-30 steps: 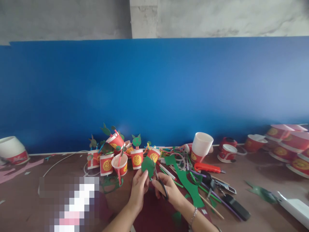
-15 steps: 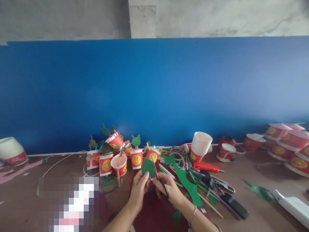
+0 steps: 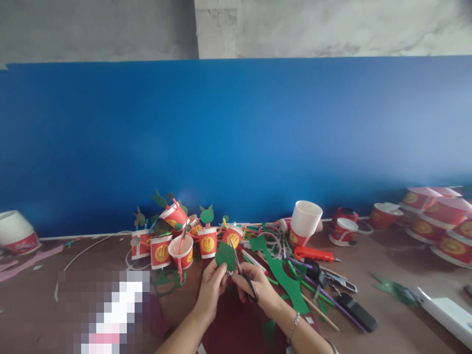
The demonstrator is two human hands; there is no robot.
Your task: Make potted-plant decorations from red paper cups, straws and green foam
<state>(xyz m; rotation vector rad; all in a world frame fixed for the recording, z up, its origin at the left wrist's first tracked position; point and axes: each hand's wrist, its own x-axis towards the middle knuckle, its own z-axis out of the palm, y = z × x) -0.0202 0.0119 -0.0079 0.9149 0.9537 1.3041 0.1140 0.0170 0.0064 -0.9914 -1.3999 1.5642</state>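
Between thumb and fingers, my left hand (image 3: 211, 287) pinches a small piece of green paper (image 3: 224, 255) with a pointed top. My right hand (image 3: 257, 284) grips black-handled scissors (image 3: 250, 285), whose blades point up and lie along the paper's right edge. Whether the blades are closed on the paper is hard to make out. Just behind the hands stand red paper cups (image 3: 207, 242), some with straws and green paper shapes fixed to them. A long cut strip of green paper (image 3: 285, 275) lies right of my right hand.
A stack of white-and-red cups (image 3: 306, 221) stands behind a red utility knife (image 3: 317, 254). Keys with a black fob (image 3: 356, 310), straws and a marker (image 3: 254, 259) lie at right. More red cups (image 3: 453, 246) are piled far right. A blue panel (image 3: 236, 137) backs the table.
The paper's right edge has been trimmed, so its corner now looks narrower and more pointed. Both hands keep nearly the same place, and the whole view has shifted slightly.
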